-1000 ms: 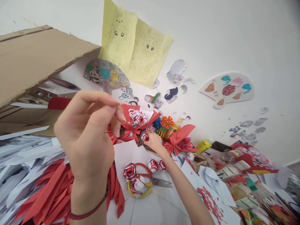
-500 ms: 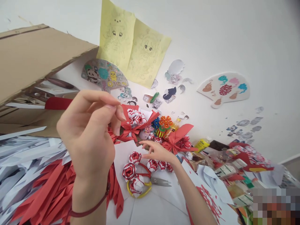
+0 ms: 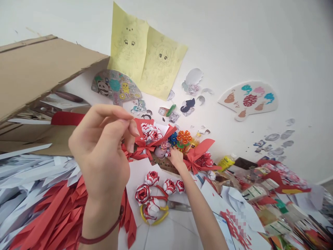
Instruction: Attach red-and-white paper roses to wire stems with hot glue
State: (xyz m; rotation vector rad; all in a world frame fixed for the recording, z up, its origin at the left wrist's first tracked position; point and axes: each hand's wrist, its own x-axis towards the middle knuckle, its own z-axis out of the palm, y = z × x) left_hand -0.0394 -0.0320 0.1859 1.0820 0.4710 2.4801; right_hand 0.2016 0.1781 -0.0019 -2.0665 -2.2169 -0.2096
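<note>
My left hand [image 3: 104, 146] is raised close to the camera, thumb and index finger pinched together; anything between the tips is too small or hidden. My right hand [image 3: 176, 158] reaches to the back of the table, beside a red-and-white paper rose [image 3: 168, 152] and below the orange beaded flowers [image 3: 184, 137]. Its fingertips are largely hidden, so I cannot tell whether they grip the rose. Nearer me, several red-and-white paper roses [image 3: 142, 193] lie on white paper [image 3: 135, 170], around and on the scissors [image 3: 179, 206] with yellow and red handles.
Red paper strips [image 3: 59, 211] and white strips [image 3: 15, 180] pile up at left under a cardboard box [image 3: 52, 62]. Wrapped paper bouquets [image 3: 149, 135] stand against the wall. At right are bottles [image 3: 226, 162], a phone [image 3: 224, 227] and red paper scraps [image 3: 238, 225].
My right hand has moved from above the paper roses up to the things at the back. My left hand keeps its pinch, shifted slightly right and down.
</note>
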